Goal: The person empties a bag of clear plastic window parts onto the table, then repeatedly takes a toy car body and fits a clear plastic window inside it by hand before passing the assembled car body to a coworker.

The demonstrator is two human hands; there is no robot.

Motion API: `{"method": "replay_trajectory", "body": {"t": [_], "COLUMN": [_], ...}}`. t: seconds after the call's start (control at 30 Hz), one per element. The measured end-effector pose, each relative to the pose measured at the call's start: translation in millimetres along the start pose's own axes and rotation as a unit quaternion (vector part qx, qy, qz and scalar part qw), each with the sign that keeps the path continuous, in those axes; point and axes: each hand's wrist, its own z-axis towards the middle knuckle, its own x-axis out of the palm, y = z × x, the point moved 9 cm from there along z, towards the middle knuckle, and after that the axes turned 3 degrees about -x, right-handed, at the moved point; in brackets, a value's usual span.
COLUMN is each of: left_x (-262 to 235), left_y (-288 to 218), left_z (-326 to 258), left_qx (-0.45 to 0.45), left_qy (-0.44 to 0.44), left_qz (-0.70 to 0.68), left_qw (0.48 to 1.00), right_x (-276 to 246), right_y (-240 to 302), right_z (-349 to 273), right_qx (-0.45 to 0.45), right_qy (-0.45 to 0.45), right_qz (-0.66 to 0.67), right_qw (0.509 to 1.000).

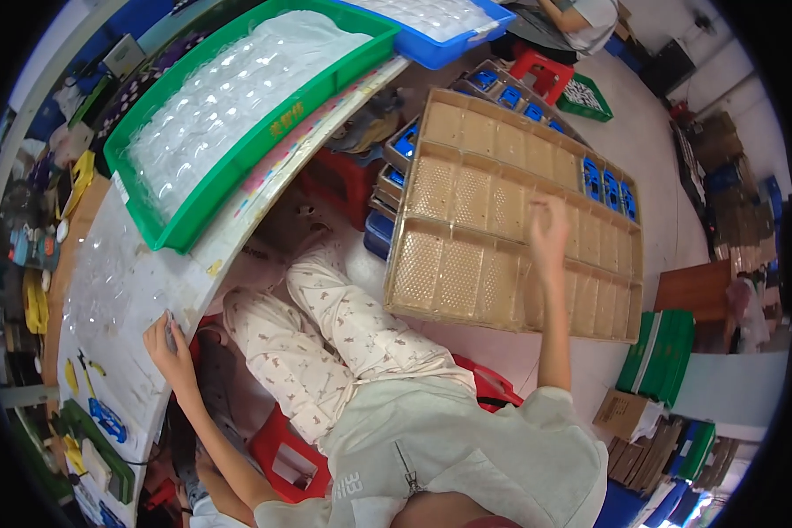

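Observation:
My left hand is at the near edge of the white table, its fingers bent together around a small greyish piece too small to name. Clear plastic pieces lie on the table beyond it. My right hand is over the middle of a large tan compartment tray, fingers curled together; what they hold, if anything, is hidden. Blue toy car shells stand side by side in the tray's far right compartments. Most of its other compartments show only bare textured bottoms.
A green tray of clear domed parts stands on the table, beside a blue tray. Trays holding more blue cars are under the tan one. A blue car shell lies near yellow-handled tools. Another person sits at the far right.

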Motion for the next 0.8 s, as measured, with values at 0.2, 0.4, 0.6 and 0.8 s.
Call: {"method": "replay_trajectory", "body": {"t": [0.2,0.4,0.6,0.8], "left_x": [22,21,10,4], "left_y": [-35,-44,-32,-31], "left_z": [11,9,2,-2], "left_qx": [0.04,0.048,0.029,0.023], "left_qy": [0.0,-0.031,-0.091,-0.106], "left_qz": [-0.035,-0.034,-0.041,-0.055], "left_qw": [0.999,0.998,0.995,0.993], "right_x": [-38,-35,-14,8], "right_y": [-213,-298,-362,-356], "right_z": [25,29,52,87], "right_qx": [0.163,0.261,0.366,0.355], "right_qy": [-0.031,0.078,0.175,0.129], "right_qz": [-0.246,-0.48,-0.34,-0.02], "right_qw": [0.955,0.834,0.849,0.926]}}
